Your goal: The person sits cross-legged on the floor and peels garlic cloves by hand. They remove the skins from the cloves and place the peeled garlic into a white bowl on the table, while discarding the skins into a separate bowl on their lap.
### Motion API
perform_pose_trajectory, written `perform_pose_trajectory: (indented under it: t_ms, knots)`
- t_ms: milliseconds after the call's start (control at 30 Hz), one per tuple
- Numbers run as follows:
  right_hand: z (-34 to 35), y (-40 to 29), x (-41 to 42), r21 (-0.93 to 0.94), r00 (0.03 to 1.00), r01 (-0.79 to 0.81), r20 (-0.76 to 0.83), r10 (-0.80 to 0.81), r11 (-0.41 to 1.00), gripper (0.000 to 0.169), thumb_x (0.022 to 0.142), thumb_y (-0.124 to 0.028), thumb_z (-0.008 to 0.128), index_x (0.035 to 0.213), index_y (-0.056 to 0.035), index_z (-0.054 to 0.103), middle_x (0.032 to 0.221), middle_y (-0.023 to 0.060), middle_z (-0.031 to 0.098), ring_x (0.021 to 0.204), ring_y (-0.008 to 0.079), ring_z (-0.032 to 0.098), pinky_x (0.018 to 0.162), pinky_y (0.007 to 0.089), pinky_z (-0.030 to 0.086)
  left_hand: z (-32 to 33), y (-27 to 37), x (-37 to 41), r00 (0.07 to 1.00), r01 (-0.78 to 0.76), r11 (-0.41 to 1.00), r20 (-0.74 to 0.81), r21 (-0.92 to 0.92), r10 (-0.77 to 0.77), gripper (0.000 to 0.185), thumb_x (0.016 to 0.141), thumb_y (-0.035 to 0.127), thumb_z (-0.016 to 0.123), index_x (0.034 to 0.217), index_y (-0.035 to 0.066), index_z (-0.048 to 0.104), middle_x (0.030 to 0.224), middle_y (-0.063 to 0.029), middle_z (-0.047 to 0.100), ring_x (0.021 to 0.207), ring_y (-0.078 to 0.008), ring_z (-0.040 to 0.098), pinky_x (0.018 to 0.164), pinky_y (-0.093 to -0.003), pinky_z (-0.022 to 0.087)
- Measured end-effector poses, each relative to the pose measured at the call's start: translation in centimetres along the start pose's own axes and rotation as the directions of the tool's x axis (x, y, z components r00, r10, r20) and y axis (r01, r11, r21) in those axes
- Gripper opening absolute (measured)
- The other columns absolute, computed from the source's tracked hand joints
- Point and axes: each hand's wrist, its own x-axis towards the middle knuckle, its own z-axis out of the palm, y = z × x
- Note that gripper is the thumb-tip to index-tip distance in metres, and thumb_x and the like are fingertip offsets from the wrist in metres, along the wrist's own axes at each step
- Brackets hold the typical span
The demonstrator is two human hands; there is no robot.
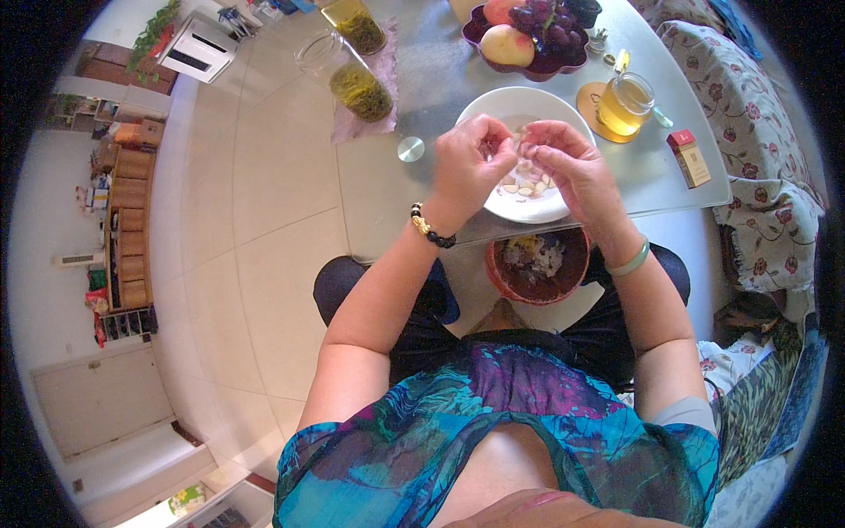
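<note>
Above a white plate [528,215] on the glass-topped table, my two hands are close together with their fingertips nearly meeting. My left hand [470,162] is curled, thumb against forefinger; a small purplish bit shows among its fingers, too blurred to name. Between thumb and fingers my right hand [575,165] pinches a small pale-pink piece that looks like a garlic clove [527,149]. Several garlic cloves [528,187], some peeled and pale, lie on the plate below, partly hidden by my hands. Under the table edge, between my knees, a red-brown bowl [496,282] holds papery garlic skins [546,256].
A scalloped fruit bowl [545,71] stands at the back. To the right are a glass jar of yellow liquid [624,109] on a coaster and a small red-and-cream box [688,158]. Leftward are a glass jug with green leaves [360,92] and a round metal disc [410,149].
</note>
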Motion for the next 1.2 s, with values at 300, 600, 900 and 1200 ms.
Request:
perform_pose_trajectory:
  t_ms: [300,600,900,1200]
  knots:
    - [-1.8,0.6,0.5,0.071,0.999,-0.041,0.004,0.041,0.997,0.012,0.08,-0.004,0.058,0.091,0.0006,0.057,0.093,0.0106,0.06,0.084,0.0144,0.058,0.077,0.0251,0.048,-0.3,0.8,0.4,0.938,-0.333,0.942,0.114,0.047,0.326,0.012,0.072,0.009,0.067,0.083,0.006,0.064,0.077,-0.0063,0.063,0.061,-0.0129,0.057,0.053,-0.0226,0.045]
    - [-1.3,0.5,0.2,-0.058,0.999,-0.033,-0.029,0.032,0.998,0.011,0.079,-0.004,0.06,0.088,0.0012,0.059,0.089,0.0105,0.061,0.079,0.0142,0.059,0.075,0.0248,0.048,-0.5,1.1,-0.2,0.928,-0.365,0.906,0.159,0.216,0.336,0.008,0.068,0.005,0.064,0.075,0.005,0.06,0.072,-0.0082,0.06,0.061,-0.0196,0.059,0.054,-0.0274,0.047]
    - [-0.6,-0.1,-0.1,-0.065,0.997,-0.062,0.037,0.064,0.996,0.015,0.077,0.0,0.059,0.092,0.0031,0.059,0.094,0.0111,0.06,0.085,0.0165,0.059,0.08,0.0272,0.047,-0.1,0.6,-0.3,0.952,-0.307,0.931,0.073,0.196,0.299,0.01,0.065,0.005,0.064,0.069,0.004,0.055,0.064,-0.0074,0.056,0.055,-0.015,0.056,0.049,-0.0249,0.045]
    - [-0.7,-0.4,-0.1,0.031,0.992,-0.124,0.036,0.123,0.992,0.025,0.077,0.001,0.057,0.101,0.0045,0.056,0.096,0.0127,0.059,0.087,0.0179,0.059,0.082,0.0288,0.047,-0.6,-0.1,0.4,0.994,0.048,0.996,0.097,-0.08,-0.04,0.007,0.073,0.008,0.06,0.076,0.002,0.059,0.068,0.0001,0.058,0.058,-0.005,0.052,0.054,-0.0199,0.043]
